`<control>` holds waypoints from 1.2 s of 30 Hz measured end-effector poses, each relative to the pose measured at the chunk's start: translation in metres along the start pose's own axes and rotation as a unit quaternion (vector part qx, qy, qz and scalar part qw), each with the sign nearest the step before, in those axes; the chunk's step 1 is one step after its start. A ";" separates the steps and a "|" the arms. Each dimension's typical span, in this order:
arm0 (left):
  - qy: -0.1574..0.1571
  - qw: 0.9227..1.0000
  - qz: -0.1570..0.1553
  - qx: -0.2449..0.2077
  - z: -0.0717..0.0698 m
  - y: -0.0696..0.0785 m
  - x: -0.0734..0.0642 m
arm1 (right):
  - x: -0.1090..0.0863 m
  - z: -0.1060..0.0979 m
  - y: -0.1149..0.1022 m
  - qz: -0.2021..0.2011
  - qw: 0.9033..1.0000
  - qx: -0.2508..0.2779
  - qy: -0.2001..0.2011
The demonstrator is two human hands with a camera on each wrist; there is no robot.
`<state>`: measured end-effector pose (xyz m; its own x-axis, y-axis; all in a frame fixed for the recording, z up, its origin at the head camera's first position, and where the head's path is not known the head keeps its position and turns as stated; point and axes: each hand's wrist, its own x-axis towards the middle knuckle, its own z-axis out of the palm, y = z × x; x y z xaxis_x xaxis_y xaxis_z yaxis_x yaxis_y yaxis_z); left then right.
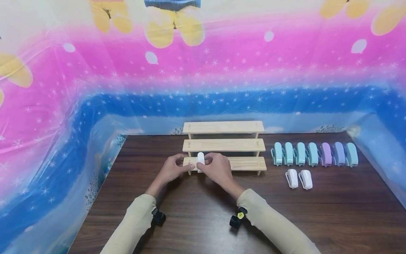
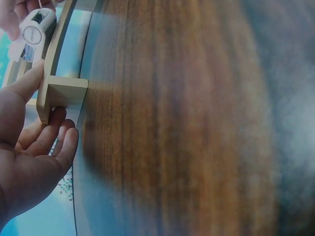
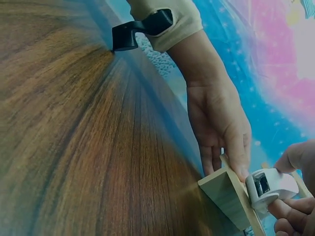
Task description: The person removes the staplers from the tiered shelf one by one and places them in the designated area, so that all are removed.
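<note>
My right hand (image 1: 219, 167) pinches a small white stapler (image 1: 200, 157) between thumb and fingers on the lowest step of a three-step wooden shelf (image 1: 248, 163). My left hand (image 1: 172, 170) grips the left end of that step. In the left wrist view, its thumb lies on one face of the board and its fingers curl round the other. The right wrist view shows the metal opening in the end of the white stapler (image 3: 283, 187), which touches the board or sits very close to it. Part of the stapler is hidden by my right fingers.
Right of the shelf stands a row of teal, pink-purple and lavender staplers (image 1: 300, 154). Two white staplers (image 1: 293, 179) stand nearer to me. All are on a dark wooden table (image 1: 196, 225), with a colourful cloth (image 1: 222, 102) hanging behind and at the sides.
</note>
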<state>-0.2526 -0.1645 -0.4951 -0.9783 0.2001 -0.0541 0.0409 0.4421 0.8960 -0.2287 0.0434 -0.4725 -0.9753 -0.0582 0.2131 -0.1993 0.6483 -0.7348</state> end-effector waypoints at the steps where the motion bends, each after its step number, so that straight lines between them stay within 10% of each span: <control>1: 0.000 1.000 0.001 0.001 0.000 0.000 0.000 | -0.001 -0.001 0.000 -0.001 1.000 0.002 -0.001; 36: 0.000 1.000 -0.010 0.026 0.000 0.001 -0.001 | -0.028 -0.082 0.035 0.013 0.999 0.019 0.035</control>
<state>-0.2517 -0.1642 -0.4937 -0.9792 0.1903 -0.0707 0.0325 0.4907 0.8707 -0.2005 0.1298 -0.4508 -0.9712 0.0126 0.2379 -0.1791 0.6201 -0.7638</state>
